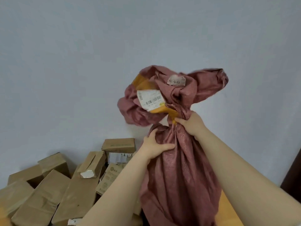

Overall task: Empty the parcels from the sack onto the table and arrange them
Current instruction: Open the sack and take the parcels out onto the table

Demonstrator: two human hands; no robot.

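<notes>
A dusty-pink woven sack (177, 173) is held up above the table, its upper end flopping over with white labels and yellow tape on it. My left hand (154, 147) grips the bunched cloth on the sack's left side. My right hand (191, 123) grips the gathered neck a little higher, on the right. Several brown cardboard parcels (53, 190) lie piled on the table at lower left, some tilted against each other. What is inside the sack is hidden.
A plain pale wall fills the background. A strip of orange-brown table (228, 214) shows at lower right beside the sack. A dark brown edge, perhaps a door or furniture (293, 175), stands at far right.
</notes>
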